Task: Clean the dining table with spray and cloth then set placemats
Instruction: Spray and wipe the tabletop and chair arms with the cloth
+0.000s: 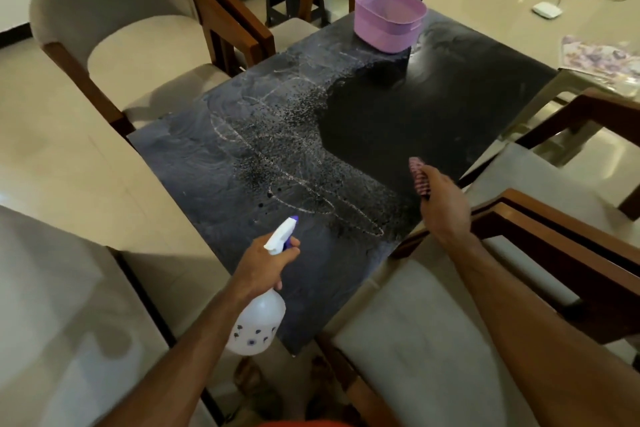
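At the far left stand two cushioned beige chairs with brown wooden frames [114, 45], pushed close to the dark stone dining table [214, 163]. The left hand [265, 267] is closed around the neck of a translucent white plastic spray bottle with a white and purple trigger head [258, 321]; one finger lies on the trigger, and the nozzle points over the table. The bottle's round body hangs below the hand, above the near table edge. In front of the nozzle, the middle of the table top is covered with small droplets and pale wipe marks. To the right of this, the right hand [445, 201] grips a bunched red and white striped cloth [419, 177], which sticks out from the fingers toward the table, over its right edge. Whether the cloth touches the surface I cannot tell. On the far corner sits a lilac plastic basket with handles [389, 19], well apart from both hands.
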